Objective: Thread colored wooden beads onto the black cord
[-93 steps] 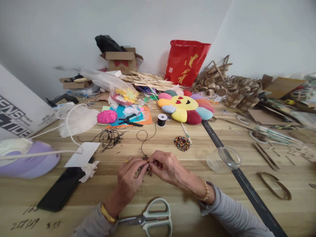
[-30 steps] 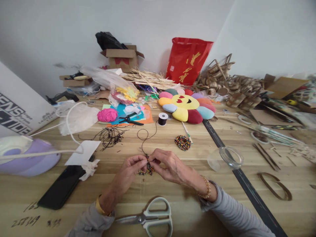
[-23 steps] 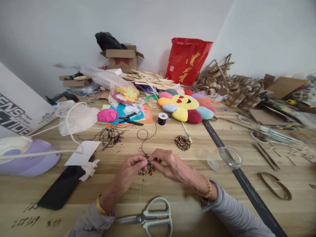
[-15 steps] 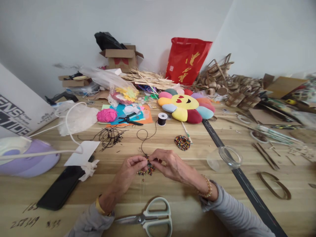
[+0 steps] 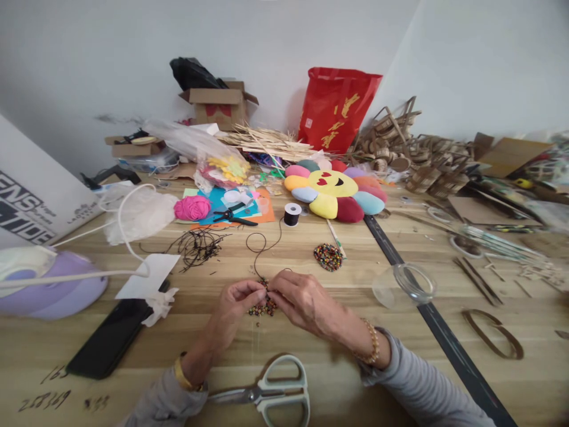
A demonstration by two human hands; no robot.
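Fingers pinched, my left hand (image 5: pixel 237 302) and my right hand (image 5: pixel 300 299) meet over a small heap of multicoloured beads (image 5: pixel 262 308) on the table. A thin black cord (image 5: pixel 256 258) runs from a spool (image 5: pixel 292 214) down to the fingertips, where both hands appear to grip it. Whether a bead is also between the fingers is too small to tell. Scissors with pale handles (image 5: pixel 284 388) lie on the table below my hands. Beyond my right hand lies a coiled string of coloured beads (image 5: pixel 328 257).
At left are a black phone (image 5: pixel 109 341), white paper (image 5: pixel 149 276) and tangled black cord (image 5: pixel 200 246). Pliers (image 5: pixel 235 217) lie behind, near a flower cushion (image 5: pixel 335 190). A clear jar (image 5: pixel 404 286) stands at right beside a black strip (image 5: pixel 444 338).
My right hand has shifted slightly, its back turning lower and its fingers closing in toward my left fingertips. My left hand stays almost in place.
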